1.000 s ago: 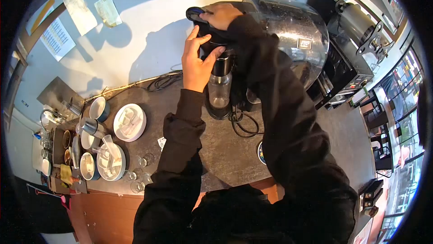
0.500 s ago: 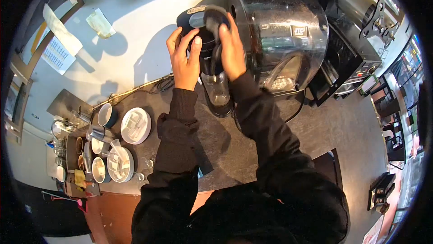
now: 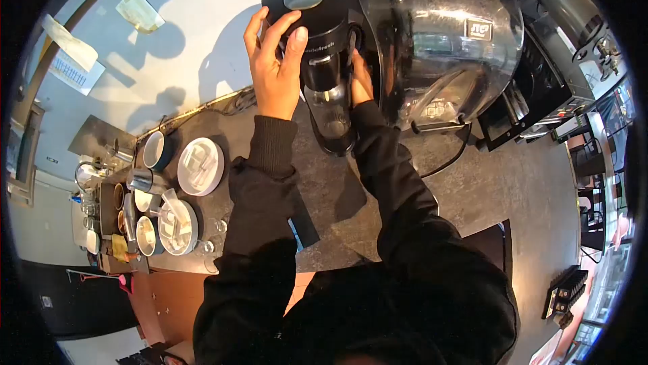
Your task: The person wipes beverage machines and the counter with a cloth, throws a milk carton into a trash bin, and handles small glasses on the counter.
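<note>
A black countertop appliance [image 3: 325,34] stands upright against the wall, with a round grey disc on top and a clear container [image 3: 332,110] under its head. My left hand [image 3: 278,74] is at the appliance's left front, its fingers spread and its fingertips at the head, apparently touching it. On the other side, my right hand [image 3: 361,80] reaches into the narrow gap between the appliance and a clear-domed blender enclosure [image 3: 459,41]. Its fingers point up towards a dark curved piece, possibly cord; the fingertips are partly hidden, so I cannot tell whether they grip it.
To the left stand a white bowl [image 3: 219,169] of pale utensils, another white bowl [image 3: 191,237], a blue cup [image 3: 156,150] and a metal pitcher [image 3: 143,180]. A black oven-like machine [image 3: 530,95] stands right of the enclosure. A power cord [image 3: 449,168] lies on the counter.
My right hand has moved down from the appliance's top to its right side. The blurred dark thing by that hand no longer covers the top. The view has shifted; my left hand stays at the head.
</note>
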A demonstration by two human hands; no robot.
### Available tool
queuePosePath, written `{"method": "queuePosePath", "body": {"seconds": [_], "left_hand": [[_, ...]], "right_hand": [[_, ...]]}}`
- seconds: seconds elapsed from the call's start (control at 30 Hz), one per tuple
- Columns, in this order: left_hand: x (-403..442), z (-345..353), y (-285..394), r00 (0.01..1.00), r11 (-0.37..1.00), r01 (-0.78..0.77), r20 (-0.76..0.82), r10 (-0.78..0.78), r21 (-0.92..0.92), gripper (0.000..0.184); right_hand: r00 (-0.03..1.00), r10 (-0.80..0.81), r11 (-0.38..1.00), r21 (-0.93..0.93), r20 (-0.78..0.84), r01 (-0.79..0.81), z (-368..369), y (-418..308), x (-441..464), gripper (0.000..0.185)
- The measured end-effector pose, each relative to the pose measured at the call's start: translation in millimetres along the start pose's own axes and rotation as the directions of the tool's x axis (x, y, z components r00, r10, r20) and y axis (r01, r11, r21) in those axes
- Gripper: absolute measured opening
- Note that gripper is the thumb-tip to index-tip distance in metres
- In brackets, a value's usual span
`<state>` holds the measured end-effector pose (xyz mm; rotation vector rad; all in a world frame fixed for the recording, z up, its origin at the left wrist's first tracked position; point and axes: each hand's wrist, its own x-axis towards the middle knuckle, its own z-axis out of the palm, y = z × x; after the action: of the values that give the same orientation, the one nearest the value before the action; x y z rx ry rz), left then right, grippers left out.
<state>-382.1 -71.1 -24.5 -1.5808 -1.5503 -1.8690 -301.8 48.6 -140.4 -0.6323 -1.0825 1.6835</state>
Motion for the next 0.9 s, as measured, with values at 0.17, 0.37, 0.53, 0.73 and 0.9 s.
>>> {"method": "queuePosePath", "body": {"seconds": [0.17,0.37,0.53,0.73,0.9], "left_hand": [[1,0,-1,1.0,1.0,-0.03,-0.005,0.03,0.006,0.031],[0,1,-2,0.999,0.999,-0.03,-0.013,0.03,-0.013,0.033],[0,1,-4,0.998,0.998,-0.065,-0.018,0.064,-0.015,0.033],[1,0,14,0.996,0.993,0.092,0.017,-0.091,-0.078,0.031],[0,1,3,0.999,0.999,0.027,-0.022,-0.028,-0.027,0.032]], "right_hand": [[0.992,-0.11,0.907,-0.414,-0.054,0.078,-34,58,-4,0.058],[0.999,0.05,0.558,-0.83,0.015,-0.016,-81,133,-22,0.055],[1.0,0.03,0.422,-0.907,0.005,-0.008,-89,142,-45,0.047],[0.945,-0.117,-0.034,-0.952,0.305,0.303,-89,133,-113,0.034],[0.949,-0.098,-0.102,-0.951,0.3,0.29,-82,123,-127,0.036]]}}
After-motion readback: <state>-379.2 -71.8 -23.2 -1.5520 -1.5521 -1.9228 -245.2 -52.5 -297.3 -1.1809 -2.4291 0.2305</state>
